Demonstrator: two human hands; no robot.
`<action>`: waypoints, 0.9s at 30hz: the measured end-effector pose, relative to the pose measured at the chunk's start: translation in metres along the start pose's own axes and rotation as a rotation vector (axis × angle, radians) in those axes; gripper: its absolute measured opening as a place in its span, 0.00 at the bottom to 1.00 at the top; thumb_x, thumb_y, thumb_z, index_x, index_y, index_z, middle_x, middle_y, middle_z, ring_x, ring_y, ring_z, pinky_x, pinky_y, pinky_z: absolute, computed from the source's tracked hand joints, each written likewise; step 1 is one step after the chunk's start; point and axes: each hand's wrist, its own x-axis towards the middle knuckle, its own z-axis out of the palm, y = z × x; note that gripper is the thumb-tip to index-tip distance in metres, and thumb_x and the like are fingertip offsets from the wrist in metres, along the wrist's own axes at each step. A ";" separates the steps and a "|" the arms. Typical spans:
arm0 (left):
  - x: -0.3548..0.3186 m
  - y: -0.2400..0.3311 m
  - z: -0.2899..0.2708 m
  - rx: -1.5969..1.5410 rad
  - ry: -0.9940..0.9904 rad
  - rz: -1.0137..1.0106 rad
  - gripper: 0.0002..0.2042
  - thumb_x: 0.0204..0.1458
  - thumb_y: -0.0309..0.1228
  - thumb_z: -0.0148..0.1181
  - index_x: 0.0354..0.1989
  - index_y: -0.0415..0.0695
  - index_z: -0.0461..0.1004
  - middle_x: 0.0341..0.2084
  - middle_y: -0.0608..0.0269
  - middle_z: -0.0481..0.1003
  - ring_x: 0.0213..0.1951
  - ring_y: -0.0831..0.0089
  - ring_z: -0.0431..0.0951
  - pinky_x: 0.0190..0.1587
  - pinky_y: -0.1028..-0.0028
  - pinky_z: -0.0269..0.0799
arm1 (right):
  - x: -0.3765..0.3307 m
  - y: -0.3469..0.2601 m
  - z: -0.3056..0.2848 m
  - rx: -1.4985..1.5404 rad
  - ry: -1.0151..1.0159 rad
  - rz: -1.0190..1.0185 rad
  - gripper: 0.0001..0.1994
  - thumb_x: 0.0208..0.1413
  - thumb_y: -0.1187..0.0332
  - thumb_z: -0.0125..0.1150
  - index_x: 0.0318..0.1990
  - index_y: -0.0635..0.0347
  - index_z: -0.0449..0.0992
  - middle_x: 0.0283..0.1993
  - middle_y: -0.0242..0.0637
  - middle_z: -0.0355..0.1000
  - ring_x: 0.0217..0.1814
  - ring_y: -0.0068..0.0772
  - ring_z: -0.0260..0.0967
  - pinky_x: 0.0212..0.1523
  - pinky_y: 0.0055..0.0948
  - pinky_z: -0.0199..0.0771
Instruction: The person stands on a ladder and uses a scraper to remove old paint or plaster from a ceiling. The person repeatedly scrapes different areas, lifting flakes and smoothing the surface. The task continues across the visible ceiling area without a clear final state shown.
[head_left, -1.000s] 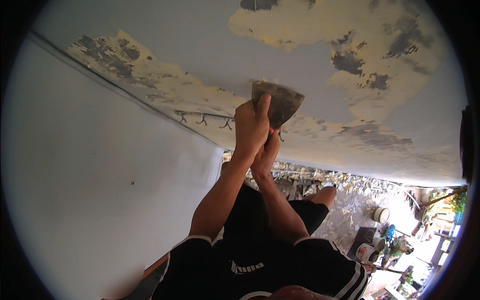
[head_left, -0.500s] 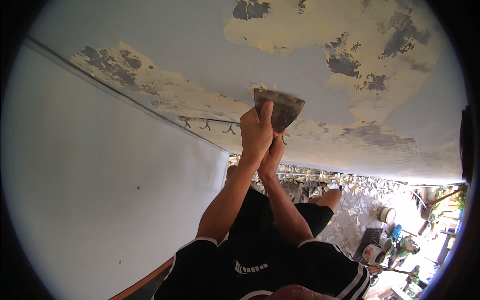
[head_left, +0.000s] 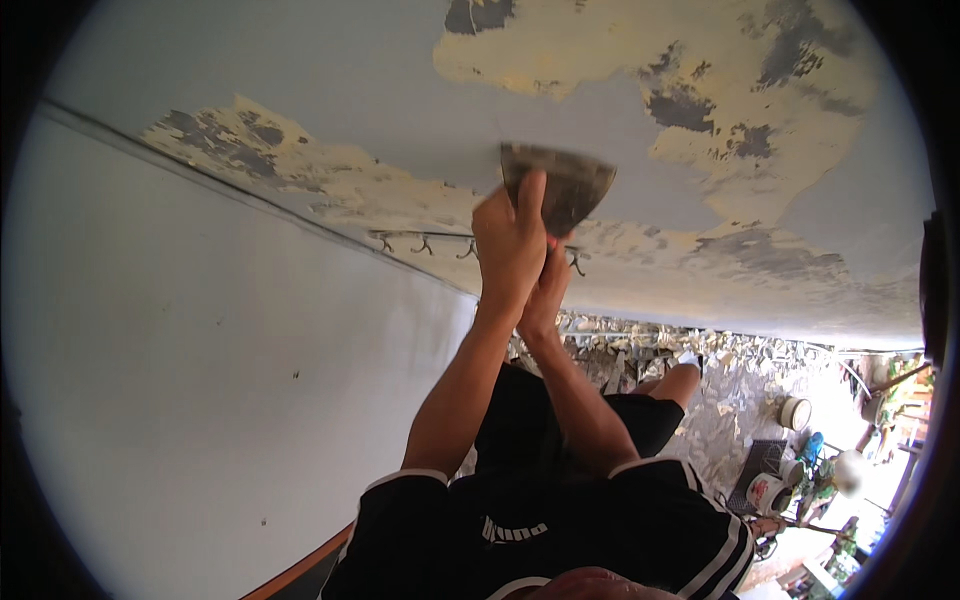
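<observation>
Both my hands are closed on a putty knife (head_left: 570,190) with a wide, dull metal blade, held up against the peeling wall (head_left: 590,120). My left hand (head_left: 508,245) is higher, its thumb lying along the blade. Just below it, my right hand (head_left: 543,290) wraps the handle, of which only a bit of red shows between the hands. The blade's broad edge lies at or close to grey paint above a scraped band; exact contact is hard to tell. Cream and dark grey patches mark where paint has come off.
A rail of hooks (head_left: 425,243) runs along the wall behind my hands. A plain pale wall (head_left: 200,350) meets it at the left. Paint flakes litter the floor (head_left: 725,420). A round tub (head_left: 795,413), a white bucket (head_left: 768,493) and a dark mesh tray (head_left: 755,468) stand at the right.
The putty knife and both hands have moved up the wall, the blade's edge now over grey paint. My view has also shifted slightly.
</observation>
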 end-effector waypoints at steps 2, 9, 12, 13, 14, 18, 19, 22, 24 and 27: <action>-0.005 -0.046 0.003 -0.031 0.063 0.098 0.22 0.65 0.40 0.54 0.27 0.31 0.75 0.19 0.55 0.77 0.17 0.69 0.79 0.21 0.72 0.70 | -0.017 0.003 0.002 0.062 0.045 -0.070 0.13 0.67 0.68 0.49 0.53 0.68 0.70 0.41 0.54 0.78 0.43 0.55 0.79 0.43 0.37 0.75; 0.000 -0.034 0.004 -0.141 -0.022 -0.012 0.23 0.66 0.43 0.54 0.29 0.31 0.75 0.20 0.55 0.77 0.18 0.67 0.79 0.22 0.70 0.72 | -0.018 0.005 0.005 0.109 0.032 -0.028 0.14 0.68 0.69 0.47 0.54 0.72 0.69 0.41 0.57 0.77 0.44 0.56 0.79 0.44 0.38 0.74; 0.010 -0.061 0.004 0.135 0.026 0.163 0.23 0.65 0.43 0.54 0.30 0.31 0.75 0.19 0.55 0.76 0.17 0.67 0.78 0.24 0.68 0.73 | -0.021 0.027 0.006 0.028 0.076 -0.115 0.14 0.68 0.70 0.47 0.54 0.73 0.68 0.38 0.58 0.76 0.40 0.58 0.77 0.41 0.40 0.73; 0.007 -0.046 0.004 0.143 0.023 0.161 0.23 0.65 0.44 0.54 0.30 0.31 0.75 0.18 0.55 0.76 0.17 0.67 0.77 0.24 0.68 0.72 | -0.016 0.012 0.000 0.089 0.067 -0.086 0.14 0.68 0.70 0.47 0.54 0.73 0.69 0.39 0.59 0.76 0.40 0.59 0.77 0.41 0.41 0.73; 0.005 -0.032 0.005 0.151 0.020 0.158 0.23 0.65 0.44 0.54 0.30 0.31 0.75 0.18 0.55 0.75 0.16 0.67 0.76 0.24 0.67 0.72 | -0.008 0.003 -0.001 0.098 0.037 -0.029 0.14 0.68 0.70 0.47 0.54 0.72 0.69 0.40 0.58 0.77 0.42 0.59 0.77 0.43 0.40 0.73; -0.003 -0.047 0.008 -0.104 -0.021 -0.032 0.23 0.65 0.43 0.54 0.30 0.30 0.75 0.17 0.52 0.74 0.15 0.65 0.73 0.22 0.66 0.67 | -0.023 0.005 -0.008 0.041 0.024 0.017 0.13 0.68 0.71 0.47 0.53 0.71 0.71 0.40 0.58 0.77 0.42 0.60 0.78 0.41 0.42 0.75; 0.003 -0.050 0.008 0.161 0.041 0.179 0.23 0.65 0.43 0.54 0.29 0.30 0.74 0.17 0.52 0.75 0.16 0.67 0.74 0.22 0.66 0.67 | -0.020 0.014 -0.008 0.031 0.051 -0.050 0.13 0.68 0.71 0.47 0.52 0.71 0.71 0.38 0.58 0.77 0.40 0.61 0.78 0.39 0.42 0.74; 0.005 -0.024 0.012 0.080 0.046 0.169 0.23 0.65 0.43 0.54 0.29 0.30 0.74 0.17 0.52 0.75 0.16 0.67 0.74 0.22 0.66 0.68 | 0.003 0.007 -0.012 0.027 0.053 -0.195 0.11 0.67 0.73 0.48 0.51 0.71 0.72 0.35 0.57 0.77 0.36 0.61 0.78 0.35 0.43 0.75; 0.003 0.003 0.005 -0.088 -0.014 -0.031 0.23 0.65 0.43 0.54 0.29 0.30 0.75 0.17 0.55 0.76 0.16 0.66 0.75 0.24 0.66 0.70 | 0.012 -0.025 -0.016 0.023 -0.051 -0.064 0.12 0.66 0.73 0.49 0.51 0.71 0.71 0.35 0.56 0.78 0.38 0.59 0.79 0.37 0.41 0.76; 0.003 -0.027 0.009 -0.013 0.039 0.092 0.25 0.65 0.45 0.54 0.29 0.30 0.74 0.18 0.57 0.77 0.18 0.68 0.78 0.23 0.70 0.72 | -0.004 -0.008 -0.014 -0.016 0.024 -0.073 0.12 0.67 0.72 0.48 0.52 0.72 0.70 0.33 0.54 0.78 0.36 0.58 0.79 0.35 0.41 0.75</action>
